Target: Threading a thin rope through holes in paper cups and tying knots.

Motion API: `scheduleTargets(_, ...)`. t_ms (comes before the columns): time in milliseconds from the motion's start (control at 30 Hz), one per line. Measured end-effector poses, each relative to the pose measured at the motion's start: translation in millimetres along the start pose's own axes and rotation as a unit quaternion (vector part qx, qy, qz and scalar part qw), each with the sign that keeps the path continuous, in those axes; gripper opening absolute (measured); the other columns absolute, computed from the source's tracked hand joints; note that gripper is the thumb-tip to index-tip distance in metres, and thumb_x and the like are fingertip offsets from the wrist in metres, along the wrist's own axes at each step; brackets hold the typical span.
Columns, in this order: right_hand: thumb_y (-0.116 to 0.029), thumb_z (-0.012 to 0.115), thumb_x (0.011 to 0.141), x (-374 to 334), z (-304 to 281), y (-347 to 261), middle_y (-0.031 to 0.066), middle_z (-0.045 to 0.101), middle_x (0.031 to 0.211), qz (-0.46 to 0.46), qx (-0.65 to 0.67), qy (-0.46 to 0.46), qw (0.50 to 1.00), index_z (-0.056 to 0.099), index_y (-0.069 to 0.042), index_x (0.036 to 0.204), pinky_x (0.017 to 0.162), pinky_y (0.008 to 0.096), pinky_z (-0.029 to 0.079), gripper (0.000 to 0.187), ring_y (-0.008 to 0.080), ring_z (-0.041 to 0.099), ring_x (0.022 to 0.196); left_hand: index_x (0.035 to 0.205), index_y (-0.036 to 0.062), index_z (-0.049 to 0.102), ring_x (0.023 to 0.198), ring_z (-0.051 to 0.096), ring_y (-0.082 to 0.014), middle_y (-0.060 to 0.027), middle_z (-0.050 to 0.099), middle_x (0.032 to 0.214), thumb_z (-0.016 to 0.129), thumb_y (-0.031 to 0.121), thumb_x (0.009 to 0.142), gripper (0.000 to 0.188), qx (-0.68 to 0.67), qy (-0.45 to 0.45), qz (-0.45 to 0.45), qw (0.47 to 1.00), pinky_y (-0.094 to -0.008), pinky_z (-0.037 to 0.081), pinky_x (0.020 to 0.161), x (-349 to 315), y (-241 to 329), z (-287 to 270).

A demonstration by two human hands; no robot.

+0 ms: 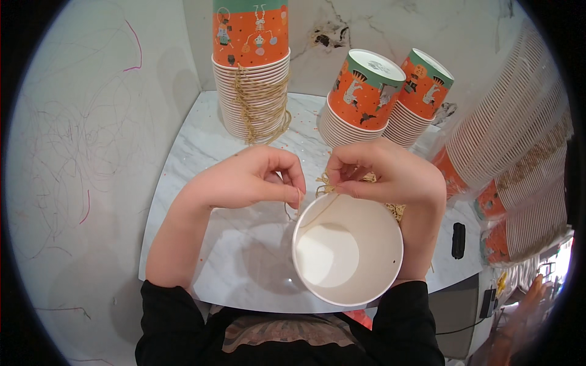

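A white paper bucket (372,256) with its open mouth toward me stands at the near right of the table, a small dark hole showing in its wall. Over its far rim, a thin tan cord (321,209) runs between my hands. My left hand (268,177) pinches one end of this cord just left of the rim. Thumb and fingers of my right hand (372,171) are closed on the cord at the far rim. Beneath and beside the right hand lies a bunch of loose tan cords (395,211), partly hidden by the hand and bucket.
At the back left rises a tall stack of paper buckets (251,91) with cords hanging down. Two upside-down orange and green stacks (366,91) stand at the back right. Plastic-wrapped stacks (497,122) fill the right side. A black object (458,241) lies near the table's right edge.
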State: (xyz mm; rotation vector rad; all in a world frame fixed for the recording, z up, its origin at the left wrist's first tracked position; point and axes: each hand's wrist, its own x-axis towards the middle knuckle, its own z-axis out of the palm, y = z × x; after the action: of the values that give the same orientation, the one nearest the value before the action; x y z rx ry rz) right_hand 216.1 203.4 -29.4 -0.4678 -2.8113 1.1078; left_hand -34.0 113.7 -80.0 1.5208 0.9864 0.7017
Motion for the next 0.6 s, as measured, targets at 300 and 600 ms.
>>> scheduleTargets(300,0.002,0.063,0.091,18,8,15,0.0044,0.065,0.096,-0.084,0.249,0.018,0.965,0.063,0.002,0.098,0.087,0.0271,0.055,0.007,0.0120,0.066,0.096,0.100,0.0021,0.055,0.089,0.073,-0.0189,-0.0058,0.066,0.093,0.064,0.007,0.097,0.011,-0.092,0.182,0.096,0.974,-0.0319,0.059,0.083,-6,12,4)
scheduleTargets(600,0.001,0.064,0.091,31,11,9,0.0045,0.063,0.094,-0.057,0.485,0.120,0.865,0.060,-0.003,0.095,0.074,0.0271,0.057,0.007,0.0170,0.072,0.084,0.103,0.0025,0.055,0.085,0.071,-0.0165,-0.0072,0.064,0.100,0.061,0.013,0.101,0.012,-0.079,0.292,0.173,0.937,-0.0317,0.060,0.078,-14,23,12)
